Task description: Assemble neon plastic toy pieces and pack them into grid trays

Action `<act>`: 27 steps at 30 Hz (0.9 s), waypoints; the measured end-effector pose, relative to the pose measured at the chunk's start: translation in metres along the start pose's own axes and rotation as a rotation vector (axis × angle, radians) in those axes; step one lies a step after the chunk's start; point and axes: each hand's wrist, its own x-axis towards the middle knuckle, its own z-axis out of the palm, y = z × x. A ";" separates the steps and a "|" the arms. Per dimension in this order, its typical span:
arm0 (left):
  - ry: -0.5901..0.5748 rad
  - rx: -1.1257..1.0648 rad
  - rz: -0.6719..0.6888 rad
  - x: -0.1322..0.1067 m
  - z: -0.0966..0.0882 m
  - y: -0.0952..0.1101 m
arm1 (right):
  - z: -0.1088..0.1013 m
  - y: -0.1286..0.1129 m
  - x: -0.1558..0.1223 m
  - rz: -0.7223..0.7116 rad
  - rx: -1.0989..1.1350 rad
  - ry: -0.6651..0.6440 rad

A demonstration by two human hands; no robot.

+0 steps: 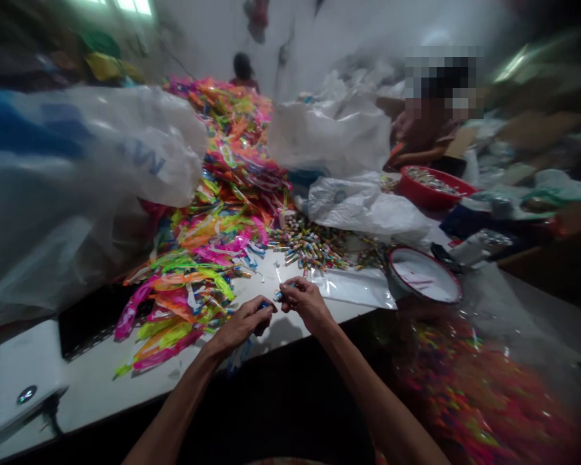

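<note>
Both hands meet over the front of the white table [271,268]. My right hand [306,302] pinches a small blue-and-white piece [277,295] between thumb and fingertips; its kind is too small to tell. Beside it, my left hand [249,321] is closed, with a bit of blue at its fingertips that I cannot make out. Blue see-through plastic [239,356] hangs below the left hand at the table edge. Short printed tubes [314,248] lie heaped just beyond my hands. To the left spreads a pile of bright plastic pieces [174,303] in pink, orange, yellow and green.
Large clear plastic bags [101,161] bulge at the left. A white-bottomed basin [425,276] stands right, and a red basin [430,184] lies farther back near a seated person [423,132]. A white box with a cable [29,374] sits front left. Colourful pieces [489,387] fill a bag lower right.
</note>
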 end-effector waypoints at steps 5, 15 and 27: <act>0.014 0.063 -0.015 0.003 0.002 -0.004 | 0.004 -0.002 -0.001 0.008 -0.040 -0.018; -0.007 0.126 -0.043 0.008 0.002 -0.003 | 0.002 0.000 0.000 0.043 -0.039 -0.026; -0.071 0.038 -0.045 0.012 0.000 -0.008 | 0.005 -0.002 0.003 0.100 -0.034 -0.080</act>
